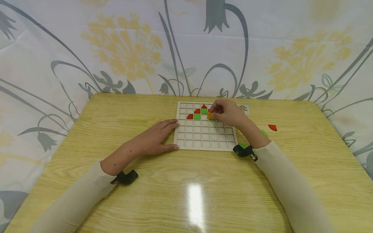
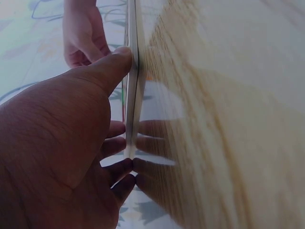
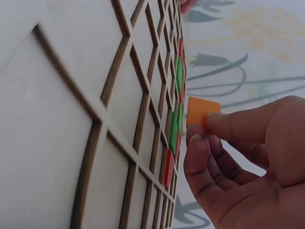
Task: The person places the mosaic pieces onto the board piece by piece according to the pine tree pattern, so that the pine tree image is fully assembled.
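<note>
A pale gridded board [image 1: 205,136] lies on the wooden table. Against its left edge rests my left hand [image 1: 154,137], fingers extended and thumb at the near corner. Over the upper right cells, my right hand [image 1: 228,113] pinches an orange square tile [image 3: 202,110] between thumb and fingertips, held just off the grid in the right wrist view. Set in the upper rows are a red triangle [image 1: 204,106], green squares [image 1: 197,116] and red quarter-round tiles [image 1: 190,116]. Part of the right side of this pattern is hidden behind the right hand.
Right of the board lie a loose red quarter-round tile [image 1: 272,127] and green tiles [image 1: 242,145], partly covered by the right arm. A small printed card [image 1: 244,108] lies beyond the right wrist. A flower-patterned cloth [image 1: 186,48] hangs behind the table.
</note>
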`<action>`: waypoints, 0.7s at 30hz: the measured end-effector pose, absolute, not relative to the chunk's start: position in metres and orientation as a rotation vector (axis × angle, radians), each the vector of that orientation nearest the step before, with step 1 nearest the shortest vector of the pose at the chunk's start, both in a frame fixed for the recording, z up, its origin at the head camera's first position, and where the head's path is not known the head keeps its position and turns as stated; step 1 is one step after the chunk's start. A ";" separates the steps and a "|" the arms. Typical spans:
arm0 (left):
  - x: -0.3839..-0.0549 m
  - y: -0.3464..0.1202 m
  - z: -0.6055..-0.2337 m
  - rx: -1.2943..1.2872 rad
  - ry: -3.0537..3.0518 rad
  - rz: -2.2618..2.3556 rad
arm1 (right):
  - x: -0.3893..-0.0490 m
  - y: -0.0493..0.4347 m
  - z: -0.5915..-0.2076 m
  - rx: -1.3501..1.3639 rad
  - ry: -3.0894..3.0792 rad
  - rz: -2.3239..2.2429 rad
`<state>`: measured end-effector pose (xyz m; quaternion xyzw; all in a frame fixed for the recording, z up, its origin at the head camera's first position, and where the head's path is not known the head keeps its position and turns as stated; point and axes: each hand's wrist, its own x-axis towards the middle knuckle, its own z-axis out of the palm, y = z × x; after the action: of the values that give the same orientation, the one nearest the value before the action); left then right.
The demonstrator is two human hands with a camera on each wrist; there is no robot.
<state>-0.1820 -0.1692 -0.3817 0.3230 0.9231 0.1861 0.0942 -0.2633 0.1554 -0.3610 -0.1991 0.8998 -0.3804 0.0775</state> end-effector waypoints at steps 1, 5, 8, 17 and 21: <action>-0.182 -0.169 -0.382 0.957 2.738 0.551 | -0.264 0.153 -0.362 -0.600 2.695 -1.139; -0.181 -0.170 -0.381 0.952 2.736 0.552 | -0.268 0.143 -0.365 -0.614 2.710 -1.119; -0.181 -0.170 -0.381 0.953 2.735 0.559 | -0.271 0.139 -0.367 -0.603 2.712 -1.099; -0.181 -0.168 -0.381 0.964 2.740 0.563 | -0.274 0.138 -0.372 -0.591 2.729 -1.040; -0.182 -0.168 -0.382 0.975 2.743 0.562 | -0.274 0.138 -0.373 -0.612 2.756 -1.000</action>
<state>-0.1815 -0.1683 -0.3816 0.3275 0.9215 0.1889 0.0882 -0.2738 0.1384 -0.3726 -0.2037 0.9178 -0.3329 0.0734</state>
